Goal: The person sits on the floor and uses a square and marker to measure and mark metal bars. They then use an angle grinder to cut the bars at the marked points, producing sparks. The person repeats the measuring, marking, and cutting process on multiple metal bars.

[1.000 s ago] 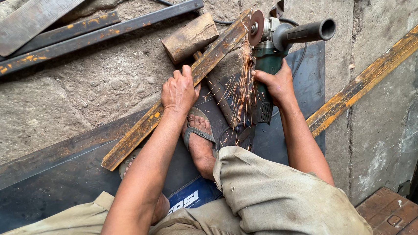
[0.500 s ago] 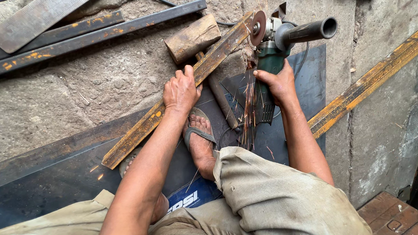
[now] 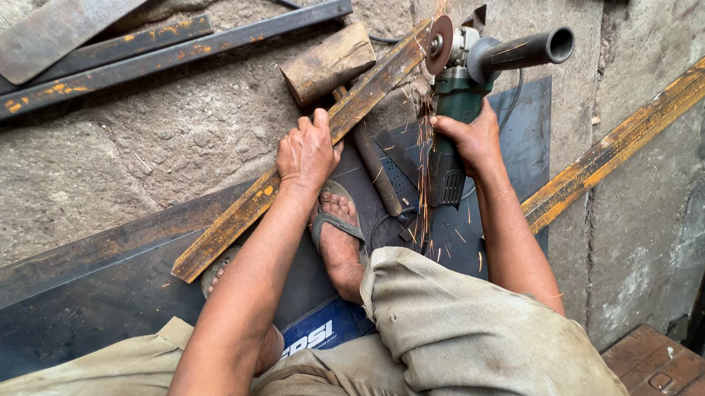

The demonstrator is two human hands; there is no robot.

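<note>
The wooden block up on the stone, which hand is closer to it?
Left. The left hand presses the rusty angle bar just below the wooden block. The right hand grips the grinder, farther to the block's right.

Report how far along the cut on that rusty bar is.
Done: the bar is braced on a wooden block and pinned by the left hand. In hand: the right hand holds the grinder, its disc at the bar's end, throwing sparks. Left: the bar looks unsevered; cut depth can't be told.
</note>
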